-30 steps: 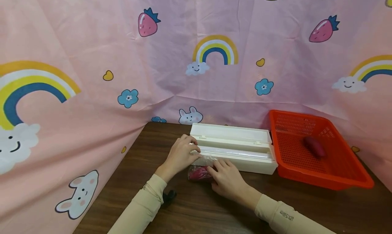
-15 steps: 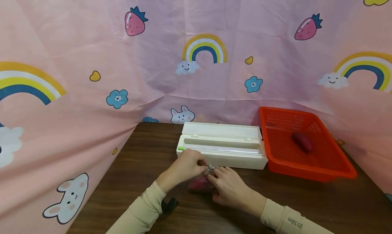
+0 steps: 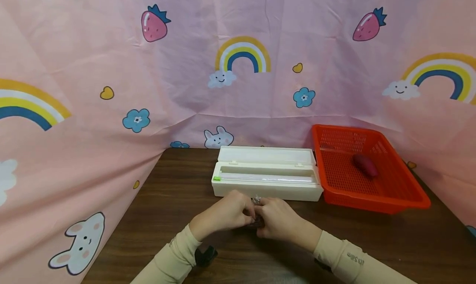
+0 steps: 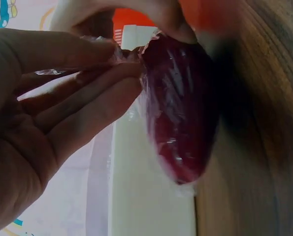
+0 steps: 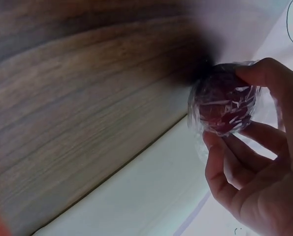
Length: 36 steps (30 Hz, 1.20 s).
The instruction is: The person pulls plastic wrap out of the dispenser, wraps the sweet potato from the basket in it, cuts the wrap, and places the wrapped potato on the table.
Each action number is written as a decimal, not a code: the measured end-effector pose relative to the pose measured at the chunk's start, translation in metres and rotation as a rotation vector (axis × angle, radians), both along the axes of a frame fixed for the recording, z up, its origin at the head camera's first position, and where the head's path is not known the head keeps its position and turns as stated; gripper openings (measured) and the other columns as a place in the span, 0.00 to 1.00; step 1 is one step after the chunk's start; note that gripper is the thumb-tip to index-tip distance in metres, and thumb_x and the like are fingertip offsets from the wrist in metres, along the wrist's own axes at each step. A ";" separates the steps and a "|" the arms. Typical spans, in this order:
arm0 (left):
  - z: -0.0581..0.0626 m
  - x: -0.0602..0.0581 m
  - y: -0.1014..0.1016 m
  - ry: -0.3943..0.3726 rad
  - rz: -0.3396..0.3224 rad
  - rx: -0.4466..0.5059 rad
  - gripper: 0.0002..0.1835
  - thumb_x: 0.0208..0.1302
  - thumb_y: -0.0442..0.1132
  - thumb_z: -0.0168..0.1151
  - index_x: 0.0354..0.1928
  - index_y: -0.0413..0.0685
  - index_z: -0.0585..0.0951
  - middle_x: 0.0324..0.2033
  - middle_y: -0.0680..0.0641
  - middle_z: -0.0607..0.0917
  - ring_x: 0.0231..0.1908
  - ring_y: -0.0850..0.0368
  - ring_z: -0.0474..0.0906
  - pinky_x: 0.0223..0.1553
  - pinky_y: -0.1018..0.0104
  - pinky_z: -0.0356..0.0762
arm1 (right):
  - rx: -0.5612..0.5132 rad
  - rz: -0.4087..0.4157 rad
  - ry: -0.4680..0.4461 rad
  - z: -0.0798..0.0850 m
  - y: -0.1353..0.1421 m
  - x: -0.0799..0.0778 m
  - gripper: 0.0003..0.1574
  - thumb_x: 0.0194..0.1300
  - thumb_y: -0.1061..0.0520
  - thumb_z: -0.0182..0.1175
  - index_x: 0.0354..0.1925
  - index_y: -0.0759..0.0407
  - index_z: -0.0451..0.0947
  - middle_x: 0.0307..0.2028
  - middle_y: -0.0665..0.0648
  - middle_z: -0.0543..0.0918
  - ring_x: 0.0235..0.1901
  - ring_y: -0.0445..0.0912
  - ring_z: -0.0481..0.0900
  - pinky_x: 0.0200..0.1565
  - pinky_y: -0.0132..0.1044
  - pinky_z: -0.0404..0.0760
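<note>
The work looks to be at the closing-up step: a dark red tuber (image 4: 180, 113) is wrapped in clear film (image 4: 124, 55), its loose end gathered at the top. Taking the tuber as the clock's centre in the head view, the left hand (image 3: 228, 213) comes in from 9 o'clock, fingers brought together to pinch the film's twist; the right hand (image 3: 282, 221), at 3 o'clock, has thumb and fingers curled around the wrapped body. Whether the tuber touches the bench (image 3: 178, 180) I cannot tell. The white film box (image 3: 265, 190) lies at 12, the orange basket (image 3: 375, 204) with another tuber (image 3: 365, 165) at 2. The next move probably calls for a steady right grip while the left tucks the twist flat.
</note>
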State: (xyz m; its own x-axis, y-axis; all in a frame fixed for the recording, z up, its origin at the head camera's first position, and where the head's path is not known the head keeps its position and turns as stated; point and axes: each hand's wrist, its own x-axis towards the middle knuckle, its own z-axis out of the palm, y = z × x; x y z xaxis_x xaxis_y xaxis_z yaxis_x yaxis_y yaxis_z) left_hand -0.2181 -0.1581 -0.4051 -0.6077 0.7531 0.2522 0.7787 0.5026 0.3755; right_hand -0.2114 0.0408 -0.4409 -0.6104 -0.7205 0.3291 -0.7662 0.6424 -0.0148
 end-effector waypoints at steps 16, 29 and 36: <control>0.020 0.004 -0.013 -0.177 -0.008 -0.102 0.11 0.58 0.42 0.76 0.43 0.49 0.90 0.31 0.60 0.88 0.27 0.71 0.74 0.30 0.76 0.74 | 0.063 -0.034 0.011 0.005 0.000 0.000 0.23 0.42 0.44 0.78 0.38 0.49 0.87 0.30 0.48 0.82 0.28 0.41 0.78 0.28 0.35 0.75; -0.016 -0.029 -0.023 -0.180 0.179 -0.089 0.26 0.52 0.59 0.78 0.42 0.46 0.90 0.33 0.53 0.90 0.26 0.66 0.73 0.28 0.71 0.71 | 0.077 -0.035 0.031 0.000 0.000 0.002 0.28 0.43 0.43 0.79 0.44 0.52 0.87 0.37 0.49 0.84 0.36 0.45 0.82 0.34 0.40 0.79; -0.031 -0.030 -0.015 -0.171 0.137 -0.098 0.20 0.45 0.62 0.81 0.27 0.56 0.87 0.17 0.65 0.76 0.20 0.71 0.64 0.21 0.76 0.63 | 0.067 -0.024 0.049 0.000 0.000 0.001 0.27 0.45 0.40 0.79 0.42 0.50 0.87 0.35 0.48 0.82 0.34 0.42 0.78 0.32 0.37 0.75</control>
